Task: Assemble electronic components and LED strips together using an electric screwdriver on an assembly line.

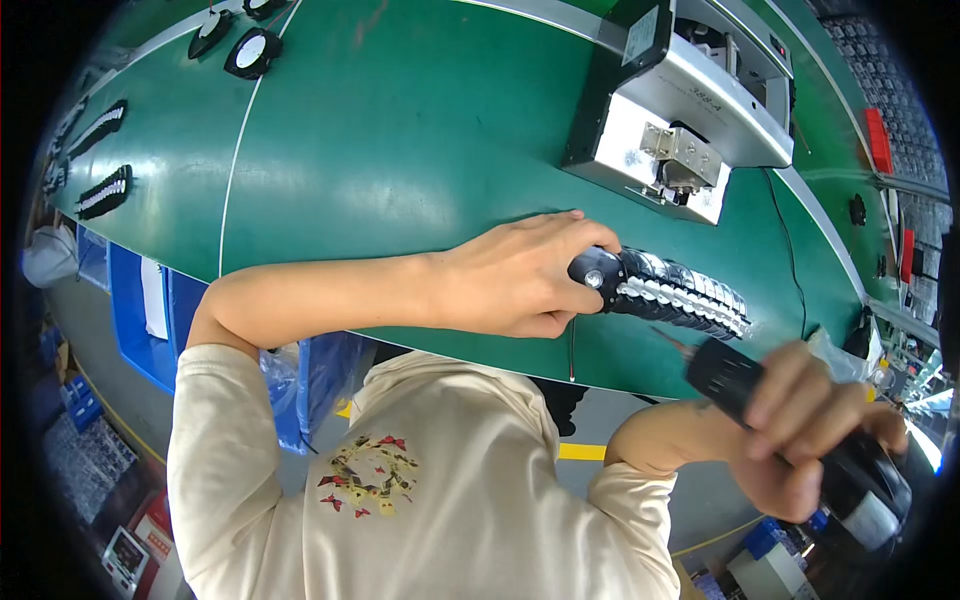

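My left hand (525, 275) rests on the green bench, its thumb and fingers closed around the round black end of a curved, segmented black part (685, 290). A row of shiny white segments runs along this part, which points away to the right. Low on the right, my right hand (810, 420) grips a black power screwdriver (725, 380), slightly smeared by motion. Its thin bit points up and left, just below the segmented part and apart from it. Under my left hand, a thin dark rod (572, 350) lies near the bench edge.
A silver and black benchtop machine (690, 110) stands at the back right, with a black cable (785, 235) beside it. More segmented parts (103, 192) lie at the far left, and round black pieces (252, 52) at the back left. Blue bins (140, 320) stand below the bench's left edge.
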A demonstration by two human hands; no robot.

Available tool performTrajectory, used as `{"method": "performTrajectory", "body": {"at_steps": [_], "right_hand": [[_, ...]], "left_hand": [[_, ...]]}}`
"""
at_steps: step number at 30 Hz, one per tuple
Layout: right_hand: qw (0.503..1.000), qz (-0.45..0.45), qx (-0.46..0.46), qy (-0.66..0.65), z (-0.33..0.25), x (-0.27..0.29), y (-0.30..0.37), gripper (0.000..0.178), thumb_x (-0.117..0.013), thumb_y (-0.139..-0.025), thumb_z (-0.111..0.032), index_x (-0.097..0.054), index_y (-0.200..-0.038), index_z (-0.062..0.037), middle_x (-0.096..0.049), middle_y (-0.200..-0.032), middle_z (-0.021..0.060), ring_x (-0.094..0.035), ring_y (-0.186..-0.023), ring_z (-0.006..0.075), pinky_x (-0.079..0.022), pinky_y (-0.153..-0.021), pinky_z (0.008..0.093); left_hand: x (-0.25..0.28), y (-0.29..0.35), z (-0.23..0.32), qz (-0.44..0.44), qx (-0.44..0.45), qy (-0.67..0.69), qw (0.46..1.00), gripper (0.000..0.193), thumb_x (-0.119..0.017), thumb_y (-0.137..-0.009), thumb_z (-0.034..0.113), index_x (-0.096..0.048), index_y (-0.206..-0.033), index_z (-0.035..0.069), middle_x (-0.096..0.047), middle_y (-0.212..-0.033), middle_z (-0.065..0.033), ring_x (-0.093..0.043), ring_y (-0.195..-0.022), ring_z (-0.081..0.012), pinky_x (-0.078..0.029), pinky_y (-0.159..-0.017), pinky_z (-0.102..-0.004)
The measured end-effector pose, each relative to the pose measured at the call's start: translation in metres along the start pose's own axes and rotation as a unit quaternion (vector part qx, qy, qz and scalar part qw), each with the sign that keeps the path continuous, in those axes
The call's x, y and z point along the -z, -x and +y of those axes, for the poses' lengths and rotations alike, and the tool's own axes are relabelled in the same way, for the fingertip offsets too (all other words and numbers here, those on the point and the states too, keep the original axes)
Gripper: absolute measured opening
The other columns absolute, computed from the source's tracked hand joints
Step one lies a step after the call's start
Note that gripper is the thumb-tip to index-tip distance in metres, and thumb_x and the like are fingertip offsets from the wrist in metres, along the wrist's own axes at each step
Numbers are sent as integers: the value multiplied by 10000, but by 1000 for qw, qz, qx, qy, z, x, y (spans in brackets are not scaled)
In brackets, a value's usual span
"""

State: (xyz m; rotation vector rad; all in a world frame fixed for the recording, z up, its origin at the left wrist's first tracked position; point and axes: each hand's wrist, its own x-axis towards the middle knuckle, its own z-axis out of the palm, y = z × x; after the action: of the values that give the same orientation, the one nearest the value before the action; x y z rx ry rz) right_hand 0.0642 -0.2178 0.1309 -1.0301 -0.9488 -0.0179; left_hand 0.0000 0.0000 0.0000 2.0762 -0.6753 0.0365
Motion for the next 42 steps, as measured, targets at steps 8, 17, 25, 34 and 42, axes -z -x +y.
{"method": "performTrajectory", "body": {"at_steps": [8,17,25,34,42], "right_hand": [[996,54,68,1,-17,39,-9,644,-600,-808,-96,-373,-1408,-42,-452,-723,9,-475,-493,106,-392,-561,270],[985,104,100,90,10,30,2,687,-621,-841,-111,-312,-1441,18,-441,-667,37,-422,-413,106,-374,-431,269],[988,89,97,83,14,33,4,673,-590,-835,-83,-309,-1439,10,-464,-656,37,-447,-420,110,-421,-439,265],[986,124,75,77,12,30,6,693,-616,-811,-62,-303,-1425,12,-478,-637,36,-448,-421,108,-432,-440,268],[991,127,16,42,14,25,2,676,-647,-789,-53,-332,-1387,-37,-490,-621,50,-474,-425,143,-448,-426,284]], "left_hand": [[55,12,11,-13,-19,-15,1000,467,-768,-605,104,-662,-1059,139,-600,-1243,-38,-472,-1229,-312,-347,-962,-449],[154,-40,-77,259,37,-312,913,732,-830,-710,314,-503,-1324,88,-498,-1363,-179,-441,-1295,-343,-342,-1069,-430],[246,77,-135,233,507,-542,629,582,-547,-921,503,-490,-1384,156,-434,-1486,-116,-335,-1402,-371,-201,-1067,-707],[231,57,-91,270,250,-528,766,463,-592,-878,269,-549,-1294,72,-518,-1360,-188,-438,-1313,-379,-342,-1091,-473],[189,-87,-150,281,301,-417,810,439,-790,-729,428,-605,-894,65,-577,-969,-157,-632,-879,-359,-520,-780,-443]]}}
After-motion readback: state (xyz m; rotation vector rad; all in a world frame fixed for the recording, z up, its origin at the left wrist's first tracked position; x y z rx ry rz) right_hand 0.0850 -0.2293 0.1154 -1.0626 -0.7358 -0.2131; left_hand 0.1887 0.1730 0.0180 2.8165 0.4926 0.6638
